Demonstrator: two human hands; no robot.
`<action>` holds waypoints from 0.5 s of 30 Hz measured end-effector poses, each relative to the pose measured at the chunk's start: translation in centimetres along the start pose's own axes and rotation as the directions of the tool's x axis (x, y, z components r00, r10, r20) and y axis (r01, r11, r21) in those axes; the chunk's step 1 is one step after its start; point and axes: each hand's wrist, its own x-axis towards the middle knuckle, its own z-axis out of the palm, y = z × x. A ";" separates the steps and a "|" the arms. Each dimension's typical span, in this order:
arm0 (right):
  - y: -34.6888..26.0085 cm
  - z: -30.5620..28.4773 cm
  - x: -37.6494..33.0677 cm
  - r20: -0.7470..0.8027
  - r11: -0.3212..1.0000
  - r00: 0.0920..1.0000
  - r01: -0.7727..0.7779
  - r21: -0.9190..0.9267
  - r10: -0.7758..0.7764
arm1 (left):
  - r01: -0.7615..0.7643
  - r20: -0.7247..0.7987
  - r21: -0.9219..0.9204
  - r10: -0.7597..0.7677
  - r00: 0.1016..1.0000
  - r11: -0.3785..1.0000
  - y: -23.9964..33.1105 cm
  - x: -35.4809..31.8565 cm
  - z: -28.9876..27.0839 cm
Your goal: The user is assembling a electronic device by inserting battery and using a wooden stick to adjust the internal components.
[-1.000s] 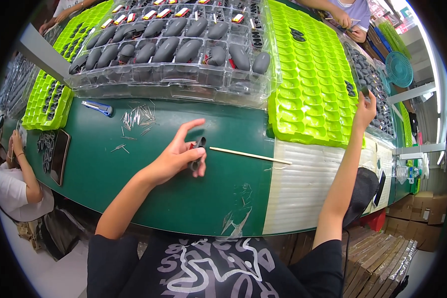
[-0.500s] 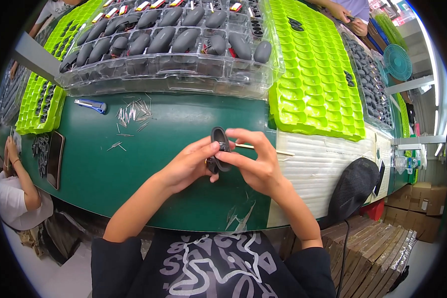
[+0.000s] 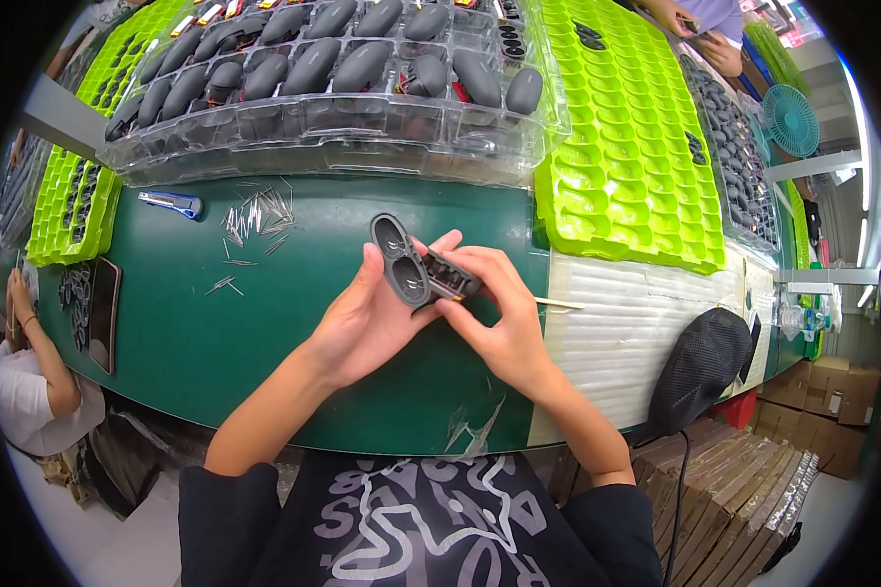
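Note:
In front of my chest are the parts of a dark grey earbud charging case. My left hand [image 3: 354,331] cradles an oval insert with two earbud-shaped hollows [image 3: 399,262], which stands tilted with its hollows facing me. The left thumb is raised beside it, and the other fingers are partly hidden behind the parts. My right hand [image 3: 507,328] pinches the dark case shell [image 3: 457,278] between thumb and fingers; inner components show along its opened side. The shell sits against the insert's right side; whether the two are joined I cannot tell.
A clear tray [image 3: 313,161] of dark cases stands at the back, with a lime-green pocketed tray [image 3: 626,186] to its right. Left on the green table lie a blue utility knife [image 3: 171,203] and several thin metal pins [image 3: 256,217]. A black mesh-covered object [image 3: 705,367] sits right.
The case part, formerly edge-on between both hands, now shows its two-hollow insert turned toward me on the left. The shell is at the right with its inside exposed, and the left thumb has lifted.

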 end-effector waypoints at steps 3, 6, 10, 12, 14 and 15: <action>0.3 -0.6 -0.2 0.020 0.953 0.991 -0.133 0.272 0.132 | -0.029 -0.017 0.046 0.030 0.999 0.999 0.2 0.1 0.4; 0.2 -1.3 -0.1 0.044 0.790 0.963 -0.245 0.563 0.267 | -0.056 -0.092 0.152 0.070 0.993 0.987 0.6 -0.6 -1.6; 0.6 -1.8 0.0 -0.050 0.818 0.960 -0.207 0.536 0.276 | -0.067 -0.175 0.193 0.101 0.979 0.979 1.5 -0.7 -1.8; 1.1 -2.0 0.0 -0.005 0.795 0.960 -0.229 0.562 0.280 | -0.030 -0.293 0.239 0.102 0.951 0.970 1.5 -0.6 -1.1; 1.4 -2.3 -0.1 0.085 0.768 0.956 -0.276 0.578 0.280 | 0.005 -0.272 0.273 0.072 0.960 0.962 1.5 -0.6 -1.1; 1.3 -2.3 -0.1 0.083 0.767 0.956 -0.275 0.579 0.281 | 0.041 -0.250 0.305 0.039 0.967 0.951 1.5 -0.6 -1.1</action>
